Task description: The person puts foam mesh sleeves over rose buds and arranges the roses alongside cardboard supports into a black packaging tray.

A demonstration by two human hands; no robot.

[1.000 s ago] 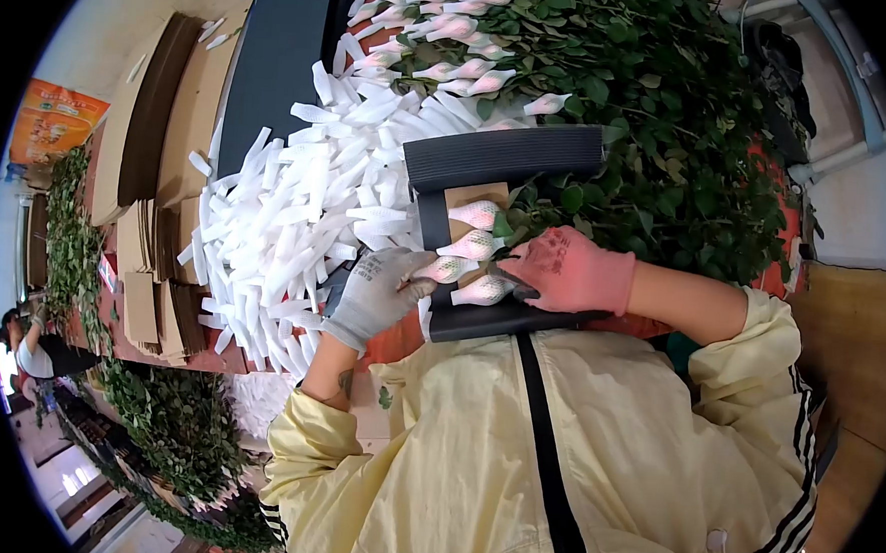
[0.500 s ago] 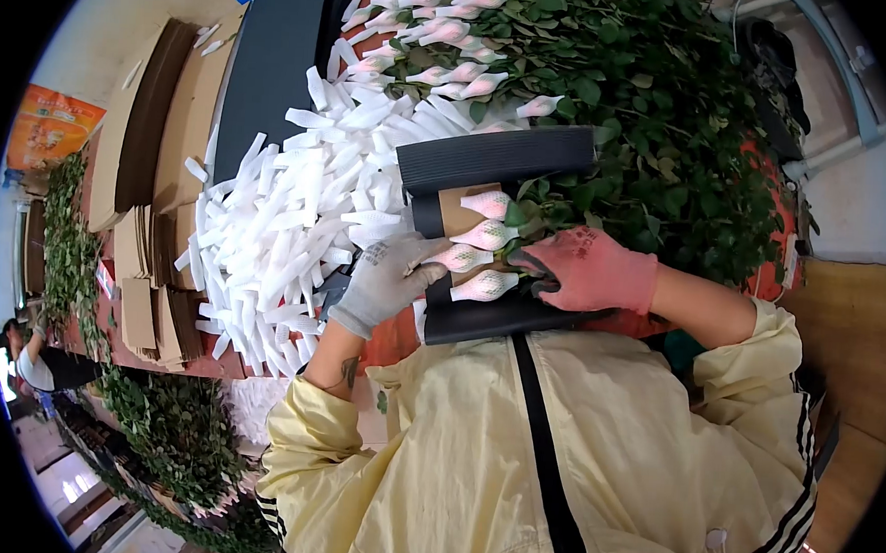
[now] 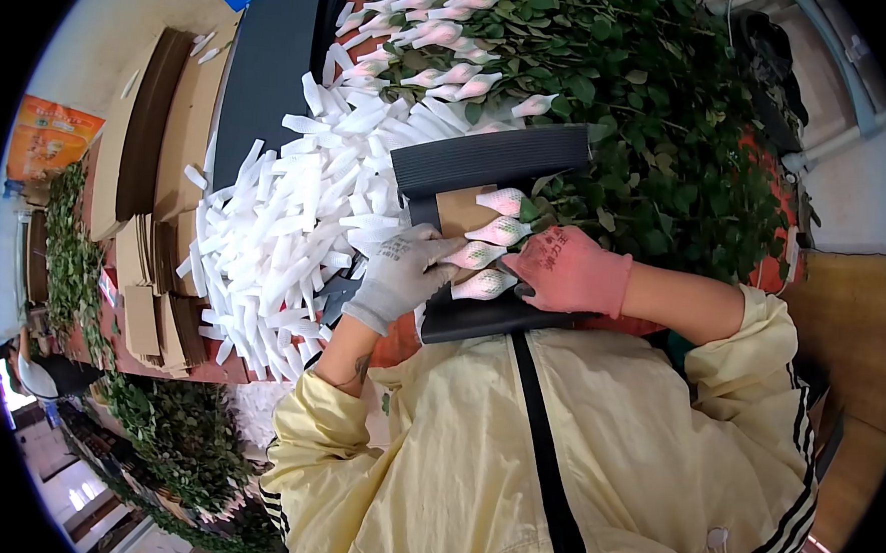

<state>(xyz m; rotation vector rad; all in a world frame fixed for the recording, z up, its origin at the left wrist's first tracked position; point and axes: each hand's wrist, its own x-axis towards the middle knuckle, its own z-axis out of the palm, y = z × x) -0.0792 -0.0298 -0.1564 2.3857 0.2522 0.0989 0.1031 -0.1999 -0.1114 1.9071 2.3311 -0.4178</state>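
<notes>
Several pink roses in white net sleeves (image 3: 503,230) lie in a column on a brown card strip (image 3: 462,209) over black corrugated sheet (image 3: 489,160). My left hand (image 3: 403,274), in a grey glove, is at the left tips of the lower sleeves, its thumb and fingers closing on the tip of one. My right hand (image 3: 569,270), in a pink glove, is curled at the right ends of the two lowest roses, where the stems start. What its fingers grip is hidden beneath them.
A heap of white net sleeves (image 3: 296,209) lies to the left. Leafy stems (image 3: 661,138) cover the right and back, with sleeved roses (image 3: 441,31) at the far edge. Cardboard pieces (image 3: 141,311) stand at the left. A co-worker (image 3: 37,375) is at the far left.
The sleeved roses have shifted slightly right on the card. My left hand has moved a little right with them; my right hand went right and then came back left.
</notes>
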